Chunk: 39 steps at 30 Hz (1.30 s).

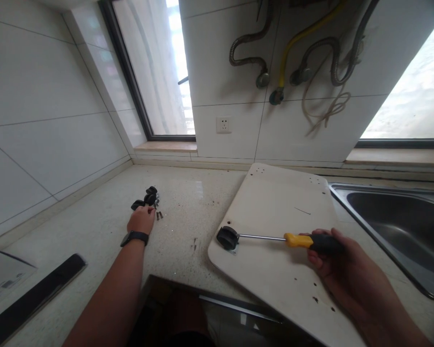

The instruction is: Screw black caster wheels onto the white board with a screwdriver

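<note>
Two hands were busy on the pale speckled stone surface (188, 202). The right hand (342, 262) gripped a yellow-and-black screwdriver (304, 240), its tip at a black caster wheel (227, 237) on the cream rounded board (275, 207). The left hand (142, 219) reached far, fingers closing over spare black casters (147, 197) beside small dark screws (159, 215).

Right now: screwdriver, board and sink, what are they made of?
Screwdriver: bright bare-metal shaft, yellow-and-black handle, probably plastic or rubber. Board: smooth cream panel with drilled holes, likely laminated wood; core unseen. Sink: brushed grey sheen, apparently stainless steel.
</note>
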Tool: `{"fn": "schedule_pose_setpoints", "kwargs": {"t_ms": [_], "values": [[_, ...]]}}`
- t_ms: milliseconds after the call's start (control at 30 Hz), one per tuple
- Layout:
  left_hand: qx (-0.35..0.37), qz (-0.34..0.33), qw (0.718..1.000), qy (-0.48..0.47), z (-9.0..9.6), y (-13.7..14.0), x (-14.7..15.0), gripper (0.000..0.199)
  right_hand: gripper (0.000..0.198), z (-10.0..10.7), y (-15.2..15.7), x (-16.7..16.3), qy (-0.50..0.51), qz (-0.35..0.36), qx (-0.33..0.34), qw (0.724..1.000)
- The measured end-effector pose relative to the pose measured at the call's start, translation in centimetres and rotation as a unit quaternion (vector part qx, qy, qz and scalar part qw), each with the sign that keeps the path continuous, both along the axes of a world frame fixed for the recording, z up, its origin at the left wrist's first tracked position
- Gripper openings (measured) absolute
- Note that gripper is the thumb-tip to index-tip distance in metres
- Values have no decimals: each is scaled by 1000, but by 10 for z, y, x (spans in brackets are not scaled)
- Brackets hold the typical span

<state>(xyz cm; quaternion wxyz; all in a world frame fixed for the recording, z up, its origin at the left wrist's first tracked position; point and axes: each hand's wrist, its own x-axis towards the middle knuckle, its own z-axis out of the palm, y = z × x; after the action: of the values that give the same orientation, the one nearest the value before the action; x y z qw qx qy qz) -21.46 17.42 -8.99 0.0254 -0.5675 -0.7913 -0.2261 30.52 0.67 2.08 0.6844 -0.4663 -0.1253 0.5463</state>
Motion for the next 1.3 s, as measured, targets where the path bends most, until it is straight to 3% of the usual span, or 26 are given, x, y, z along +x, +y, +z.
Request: {"fn": "schedule_pose_setpoints", "kwargs": {"t_ms": [200, 333, 433, 467, 533, 600, 667, 733, 1300], "values": [[103, 2, 991, -81, 28, -9, 30, 36, 9, 6, -2, 2, 11, 6, 10, 1000], [150, -87, 967, -186, 55, -12, 77, 35, 8, 11, -3, -1, 22, -2, 19, 1000], [157, -177, 938, -253, 80, -32, 129, 37, 8, 11, -3, -2, 30, -4, 29, 999], [155, -214, 923, -281, 89, -44, 147, 36, 9, 10, -4, -1, 33, -5, 32, 999], [125, -314, 847, -410, 106, -72, 181, 30, 11, 9, -4, 0, 37, -6, 41, 998], [78, -374, 796, -469, 119, -99, 207, 22, 13, 8, -5, 1, 35, -4, 49, 998], [39, -404, 763, -502, 127, -119, 223, 17, 15, 9, -5, 1, 30, -4, 59, 998], [20, -412, 748, -520, 130, -130, 230, 14, 16, 9, -5, 1, 25, -2, 67, 997], [5, -399, 793, -460, 119, -135, 234, 14, 23, 6, -7, 3, -6, 2, 75, 997]]}}
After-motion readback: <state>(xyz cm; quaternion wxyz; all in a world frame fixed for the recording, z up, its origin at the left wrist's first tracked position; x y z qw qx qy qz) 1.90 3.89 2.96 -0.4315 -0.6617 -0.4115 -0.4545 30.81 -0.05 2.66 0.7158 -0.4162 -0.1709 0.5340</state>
